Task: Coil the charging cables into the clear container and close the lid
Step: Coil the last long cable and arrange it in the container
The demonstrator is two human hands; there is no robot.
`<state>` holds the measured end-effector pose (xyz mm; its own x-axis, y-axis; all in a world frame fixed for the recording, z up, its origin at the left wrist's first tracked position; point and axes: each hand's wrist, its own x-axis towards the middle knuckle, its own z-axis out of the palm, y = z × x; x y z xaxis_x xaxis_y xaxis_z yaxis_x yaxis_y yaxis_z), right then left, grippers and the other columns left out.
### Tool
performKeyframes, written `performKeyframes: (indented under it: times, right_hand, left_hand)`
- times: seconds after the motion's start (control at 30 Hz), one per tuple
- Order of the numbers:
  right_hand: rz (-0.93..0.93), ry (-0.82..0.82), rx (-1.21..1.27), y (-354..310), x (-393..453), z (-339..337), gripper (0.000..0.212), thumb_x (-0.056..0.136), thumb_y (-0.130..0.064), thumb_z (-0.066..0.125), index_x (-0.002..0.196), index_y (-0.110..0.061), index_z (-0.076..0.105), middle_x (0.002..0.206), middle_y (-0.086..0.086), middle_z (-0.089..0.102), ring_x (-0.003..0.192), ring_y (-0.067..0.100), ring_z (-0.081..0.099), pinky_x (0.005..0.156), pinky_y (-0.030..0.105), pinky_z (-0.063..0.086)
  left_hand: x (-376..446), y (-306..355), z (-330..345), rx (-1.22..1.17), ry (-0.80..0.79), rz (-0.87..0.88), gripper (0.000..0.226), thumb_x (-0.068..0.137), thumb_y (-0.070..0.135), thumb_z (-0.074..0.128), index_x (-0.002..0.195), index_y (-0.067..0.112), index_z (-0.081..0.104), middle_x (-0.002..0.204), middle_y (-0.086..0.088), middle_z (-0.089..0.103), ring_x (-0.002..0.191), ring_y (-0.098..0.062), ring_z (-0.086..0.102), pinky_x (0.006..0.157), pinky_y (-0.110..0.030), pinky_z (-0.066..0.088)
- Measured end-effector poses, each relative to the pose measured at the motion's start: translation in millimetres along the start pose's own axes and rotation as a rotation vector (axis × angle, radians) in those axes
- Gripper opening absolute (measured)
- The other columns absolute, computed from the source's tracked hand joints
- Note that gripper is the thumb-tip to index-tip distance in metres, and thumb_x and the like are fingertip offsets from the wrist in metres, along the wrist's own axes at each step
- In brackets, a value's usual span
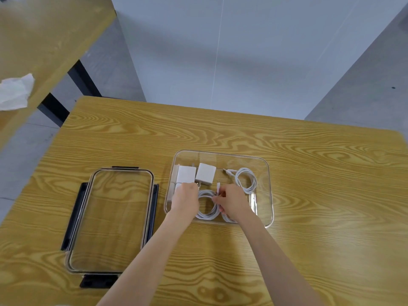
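**Both hands in the clear container, lid lying off to the left**

Right of frame centre, on the wood-grain table: clear container, open on top. Inside, at its upper left, white charger blocks side by side; at its upper right, one coiled white cable, plug ends pointing left. Along the lower edge of the container, further coiled cable, loops showing between the two wrists.

Left hand reaching in at the container's lower left, fingers curled down near a charger's prongs; whether gripping anything cannot be told. Right hand just beside it, fingers curled, pinching a thin white cable end at the fingertips.

Left of the container, apart from it: clear lid with dark clips, flat on the table.

Upper left of the frame: second table with crumpled white paper on it.
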<state>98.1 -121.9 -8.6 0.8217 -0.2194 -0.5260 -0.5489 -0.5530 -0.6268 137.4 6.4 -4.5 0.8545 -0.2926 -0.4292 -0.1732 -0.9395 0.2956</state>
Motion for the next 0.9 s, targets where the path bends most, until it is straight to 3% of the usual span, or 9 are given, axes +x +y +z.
performKeyframes:
  times: [0.2,0.33,0.47,0.63,0.77,0.9]
  right_hand:
    - [0.027,-0.020,0.063,2.1,-1.0,-3.0,0.023,0.084,-0.006,0.066,0.066,-0.012,0.051,0.056,0.007,0.058,0.047,0.016,0.057,0.059,0.033,0.056]
    - [0.045,-0.001,0.119,2.4,-2.6,-2.0,0.014,0.082,-0.005,0.067,0.078,-0.008,0.054,0.062,0.009,0.061,0.044,0.011,0.057,0.051,0.026,0.054]
    - [0.068,-0.065,0.181,2.9,-6.8,-10.9,0.022,0.079,-0.002,0.070,0.092,-0.006,0.054,0.065,0.007,0.063,0.043,0.006,0.059,0.046,0.019,0.052]
    - [0.062,-0.069,0.204,6.9,-16.5,-31.2,0.031,0.079,-0.003,0.070,0.104,-0.009,0.052,0.074,0.009,0.064,0.063,0.020,0.063,0.061,0.028,0.055]
    - [0.042,-0.021,0.234,7.5,-20.8,-41.8,0.028,0.082,-0.006,0.067,0.107,-0.007,0.056,0.084,0.009,0.065,0.063,0.014,0.062,0.060,0.024,0.052]
    - [0.012,0.013,0.195,5.5,-23.2,-44.3,0.022,0.083,-0.012,0.065,0.103,-0.009,0.058,0.082,0.007,0.066,0.061,0.011,0.062,0.057,0.022,0.049]
  left_hand:
    - [-2.1,0.9,1.8,0.065,-0.170,0.054,0.035,0.074,0.016,0.073,0.104,0.008,0.058,0.104,-0.008,0.062,0.097,-0.023,0.060,0.070,-0.025,0.045]
    - [0.1,4.9,1.5,0.139,-0.156,0.062,0.025,0.076,0.009,0.070,0.099,0.007,0.062,0.101,-0.010,0.064,0.092,-0.023,0.063,0.072,-0.027,0.050]
    - [-0.6,9.7,0.6,0.181,-0.135,0.072,0.026,0.077,0.006,0.069,0.102,0.004,0.061,0.100,-0.011,0.065,0.093,-0.025,0.064,0.069,-0.028,0.048]
    - [-0.4,4.3,-2.2,0.070,-0.156,0.067,0.020,0.079,0.005,0.066,0.099,0.006,0.065,0.099,-0.009,0.066,0.090,-0.022,0.065,0.071,-0.026,0.051]
    - [-2.2,0.3,-11.7,-0.070,-0.126,0.062,0.006,0.080,0.004,0.063,0.081,0.008,0.067,0.091,-0.008,0.069,0.085,-0.021,0.066,0.069,-0.026,0.052]
    - [-8.7,0.2,-18.0,-0.131,-0.112,0.108,0.009,0.077,0.006,0.068,0.074,0.013,0.066,0.090,-0.004,0.068,0.085,-0.019,0.064,0.068,-0.023,0.047]
